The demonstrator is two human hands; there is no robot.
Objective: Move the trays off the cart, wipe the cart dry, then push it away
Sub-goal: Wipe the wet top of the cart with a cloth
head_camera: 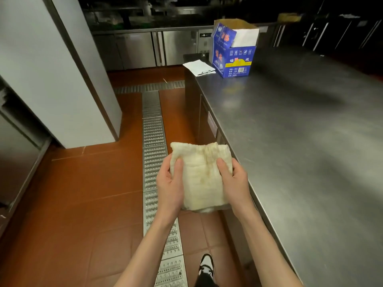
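A folded, off-white cloth (pixel 202 175) with yellowish stains hangs in the air in front of me, over the floor beside the counter. My left hand (pixel 169 183) grips its left edge, thumb on top. My right hand (pixel 235 183) grips its right edge the same way. No cart and no trays are in view.
A long steel counter (pixel 300 141) runs along my right. At its far end stand an open blue cardboard box (pixel 233 52) and a clipboard with papers (pixel 199 67). A metal drain grate (pixel 154 162) runs down the red tiled floor. Grey steel cabinets (pixel 51 69) stand on the left.
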